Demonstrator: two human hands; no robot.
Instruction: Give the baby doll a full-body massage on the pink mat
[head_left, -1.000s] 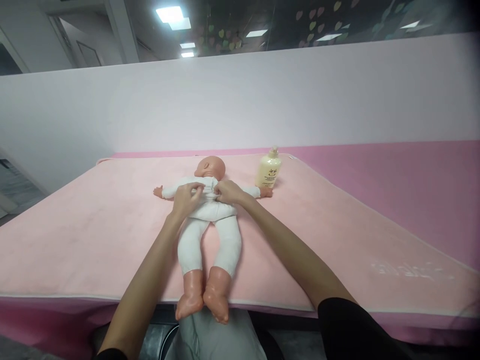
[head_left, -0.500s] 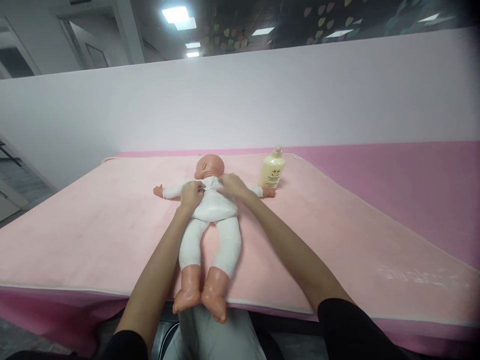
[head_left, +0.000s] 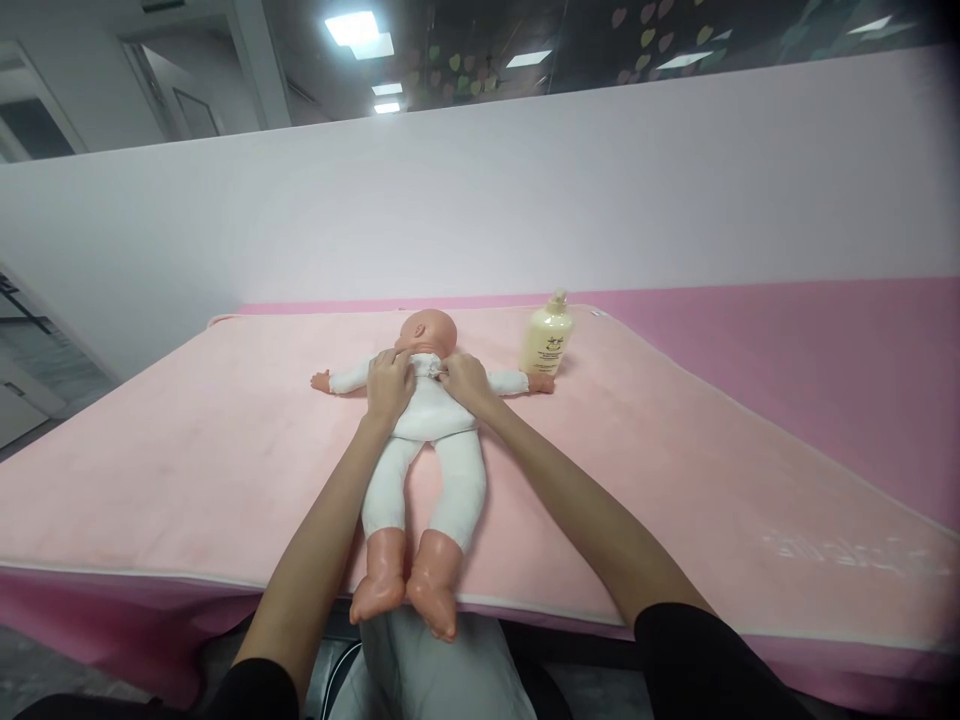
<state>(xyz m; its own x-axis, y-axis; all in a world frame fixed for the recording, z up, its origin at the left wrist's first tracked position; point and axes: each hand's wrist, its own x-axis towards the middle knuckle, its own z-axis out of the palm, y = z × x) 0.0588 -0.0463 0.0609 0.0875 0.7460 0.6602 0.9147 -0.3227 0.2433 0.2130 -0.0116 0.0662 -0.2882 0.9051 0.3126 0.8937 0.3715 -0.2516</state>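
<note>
Both hands, left [head_left: 390,381] and right [head_left: 463,378], have crept up, grips pinching the white-suited doll's [head_left: 427,420] collar.

A pale pink partition wall [head_left: 525,200] — ceiling lights [head_left: 352,30] glow above it.

Both hands [head_left: 390,383] [head_left: 463,379] pinch the doll's [head_left: 424,440] collar (lotion bottle [head_left: 546,340] beside).

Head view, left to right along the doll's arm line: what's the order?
Doll's hand → left hand → right hand → doll's other hand, with the lotion bottle just behind it.
</note>
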